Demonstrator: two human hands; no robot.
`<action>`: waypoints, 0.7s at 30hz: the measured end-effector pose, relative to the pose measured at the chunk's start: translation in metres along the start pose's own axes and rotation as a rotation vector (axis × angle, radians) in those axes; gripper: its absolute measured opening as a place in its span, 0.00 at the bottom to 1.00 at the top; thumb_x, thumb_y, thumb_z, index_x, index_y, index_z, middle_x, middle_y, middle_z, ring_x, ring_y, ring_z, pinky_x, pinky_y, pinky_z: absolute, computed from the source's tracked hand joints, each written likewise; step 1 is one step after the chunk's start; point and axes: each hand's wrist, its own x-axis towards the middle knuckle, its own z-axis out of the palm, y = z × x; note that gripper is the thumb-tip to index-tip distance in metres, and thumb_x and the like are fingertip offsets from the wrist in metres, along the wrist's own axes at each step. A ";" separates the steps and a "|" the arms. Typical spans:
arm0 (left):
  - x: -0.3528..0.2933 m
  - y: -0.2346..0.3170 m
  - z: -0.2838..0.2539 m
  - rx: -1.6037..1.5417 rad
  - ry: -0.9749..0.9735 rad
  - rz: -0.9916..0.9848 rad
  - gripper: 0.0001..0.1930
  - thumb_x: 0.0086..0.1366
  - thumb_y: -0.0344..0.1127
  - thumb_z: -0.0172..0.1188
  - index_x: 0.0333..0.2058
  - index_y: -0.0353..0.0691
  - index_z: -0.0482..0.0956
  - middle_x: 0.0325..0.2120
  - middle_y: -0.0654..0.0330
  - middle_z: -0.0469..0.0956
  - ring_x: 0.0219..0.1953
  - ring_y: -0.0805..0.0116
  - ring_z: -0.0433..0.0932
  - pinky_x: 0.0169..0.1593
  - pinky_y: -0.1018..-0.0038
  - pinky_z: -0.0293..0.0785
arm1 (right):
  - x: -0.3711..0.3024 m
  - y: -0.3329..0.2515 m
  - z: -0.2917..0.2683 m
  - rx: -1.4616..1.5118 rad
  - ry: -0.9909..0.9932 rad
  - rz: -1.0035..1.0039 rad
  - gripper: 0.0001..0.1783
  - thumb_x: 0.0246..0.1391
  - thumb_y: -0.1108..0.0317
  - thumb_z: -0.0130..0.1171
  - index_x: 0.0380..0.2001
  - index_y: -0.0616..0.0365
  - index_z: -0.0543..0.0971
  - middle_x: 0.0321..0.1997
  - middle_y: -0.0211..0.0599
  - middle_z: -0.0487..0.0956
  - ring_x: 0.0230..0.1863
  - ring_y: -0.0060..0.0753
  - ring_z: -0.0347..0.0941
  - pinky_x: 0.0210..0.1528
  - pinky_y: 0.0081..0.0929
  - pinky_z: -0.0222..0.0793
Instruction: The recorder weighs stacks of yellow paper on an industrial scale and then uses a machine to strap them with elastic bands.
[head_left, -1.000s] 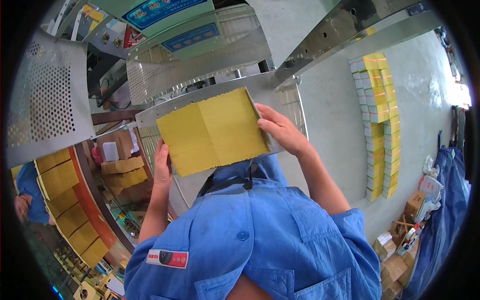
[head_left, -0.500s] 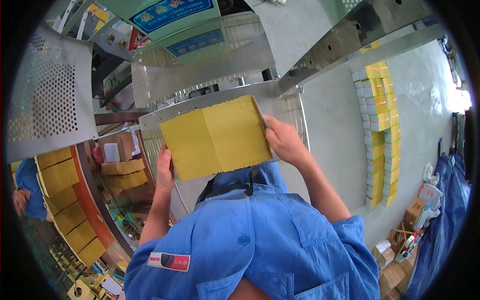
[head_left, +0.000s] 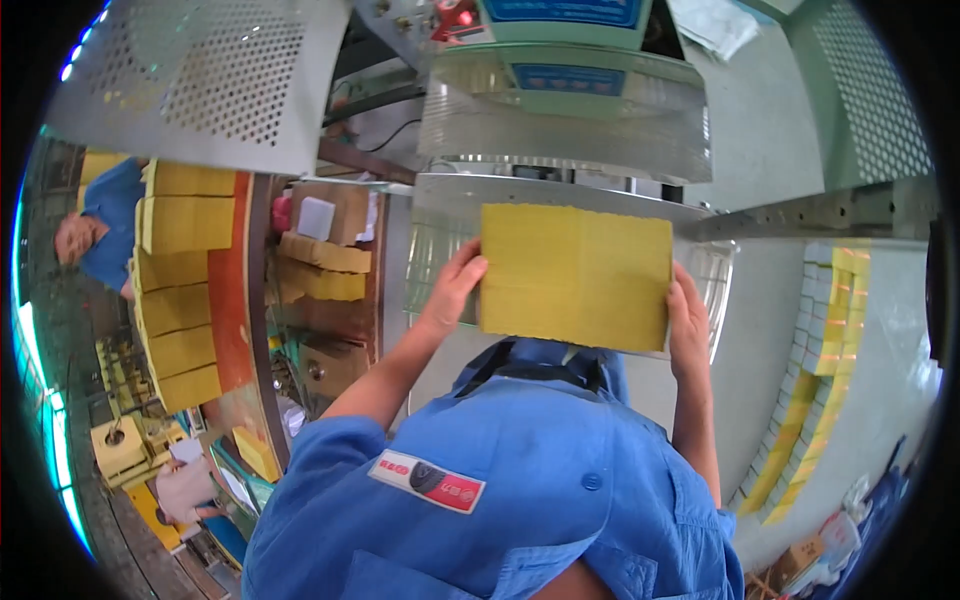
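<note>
A thick stack of yellow paper (head_left: 576, 277) with ragged long edges lies flat between my two hands, in front of my waist. My left hand (head_left: 455, 290) is closed on its left short side, and my right hand (head_left: 687, 315) grips the right short side. The fingertips underneath are hidden by the paper. Just beyond the stack is the metal bed (head_left: 450, 190) of a machine, with a clear plastic guard (head_left: 565, 120) above it. Whether the stack's far edge touches the bed, I cannot tell.
More yellow paper stacks (head_left: 185, 225) line a red-brown bench (head_left: 238, 290) at left, where a person in blue (head_left: 112, 200) stands. Another person (head_left: 187, 488) is farther down. A perforated metal panel (head_left: 235, 90) and a steel beam (head_left: 830, 207) flank the machine. Bundled stacks (head_left: 835, 310) stand on the right floor.
My view has swung left, so the bench and people show more. The stack, tilted before, is now nearly level; both hands still hold its short sides.
</note>
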 end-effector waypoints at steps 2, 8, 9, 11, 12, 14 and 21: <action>-0.005 0.003 -0.007 0.001 0.038 0.007 0.23 0.70 0.41 0.48 0.58 0.34 0.68 0.52 0.60 0.72 0.55 0.71 0.68 0.60 0.74 0.61 | -0.002 -0.003 0.007 0.084 0.077 0.041 0.22 0.67 0.60 0.46 0.57 0.64 0.72 0.54 0.37 0.77 0.56 0.27 0.70 0.59 0.24 0.64; -0.006 -0.002 -0.019 -0.094 -0.007 -0.058 0.24 0.70 0.42 0.48 0.60 0.35 0.65 0.54 0.59 0.71 0.57 0.69 0.68 0.60 0.72 0.62 | 0.003 0.018 0.017 0.107 0.122 0.059 0.21 0.67 0.60 0.47 0.55 0.62 0.74 0.53 0.36 0.77 0.54 0.25 0.71 0.57 0.24 0.65; -0.006 -0.003 -0.017 -0.108 -0.030 -0.062 0.24 0.70 0.42 0.48 0.60 0.35 0.65 0.54 0.59 0.71 0.57 0.69 0.68 0.60 0.72 0.62 | 0.002 0.014 0.019 0.091 0.144 0.061 0.21 0.67 0.60 0.47 0.55 0.62 0.74 0.53 0.36 0.77 0.54 0.25 0.71 0.57 0.24 0.65; -0.006 0.000 -0.013 -0.149 0.020 -0.048 0.26 0.70 0.43 0.48 0.61 0.35 0.63 0.55 0.59 0.71 0.57 0.68 0.69 0.60 0.72 0.63 | 0.000 0.010 0.022 0.171 0.090 0.055 0.21 0.66 0.60 0.48 0.55 0.62 0.75 0.52 0.35 0.78 0.53 0.24 0.71 0.57 0.23 0.65; -0.007 0.004 -0.009 -0.153 0.008 -0.050 0.26 0.70 0.43 0.48 0.61 0.35 0.63 0.55 0.59 0.71 0.57 0.68 0.69 0.60 0.72 0.63 | -0.001 0.009 0.022 0.167 0.102 0.055 0.21 0.66 0.60 0.48 0.55 0.62 0.75 0.52 0.35 0.78 0.53 0.24 0.71 0.57 0.23 0.65; -0.006 0.011 -0.002 -0.176 -0.019 -0.058 0.26 0.70 0.43 0.48 0.61 0.35 0.63 0.55 0.59 0.70 0.57 0.68 0.69 0.60 0.72 0.63 | -0.002 0.010 0.021 0.187 0.110 0.059 0.21 0.66 0.60 0.49 0.54 0.62 0.75 0.52 0.34 0.78 0.53 0.24 0.71 0.57 0.23 0.64; -0.007 -0.003 -0.001 -0.420 0.019 -0.089 0.24 0.73 0.47 0.45 0.59 0.36 0.65 0.54 0.59 0.72 0.56 0.69 0.70 0.59 0.71 0.65 | 0.001 0.001 0.006 0.140 0.032 0.075 0.23 0.66 0.57 0.48 0.56 0.61 0.74 0.52 0.34 0.77 0.55 0.24 0.69 0.58 0.22 0.62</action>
